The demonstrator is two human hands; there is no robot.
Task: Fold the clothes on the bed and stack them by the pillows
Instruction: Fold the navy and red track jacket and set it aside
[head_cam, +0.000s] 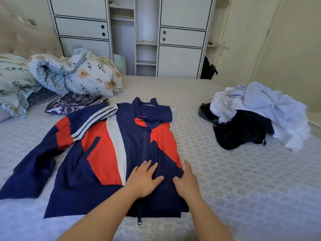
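Jacket (111, 150) lies on bed (225, 180), pillows (69, 73) behind-left, clothes pile (257, 115) right.

- Navy, red and white jacket (111, 150) lies flat on the bed (225, 180).
- Left hand (145, 180) presses flat on it.
- Right hand (186, 181) rests at its folded edge.
- Unfolded clothes pile (257, 112) sits well apart.

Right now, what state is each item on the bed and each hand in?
Track jacket: spread flat, zipped, right side folded in, left sleeve still out.
Left hand: open, pressing flat on the jacket.
Right hand: resting on the jacket's folded edge.
Clothes pile: unfolded, white and black garments heaped.
Patterned garment: lying by the pillows, fold unclear.
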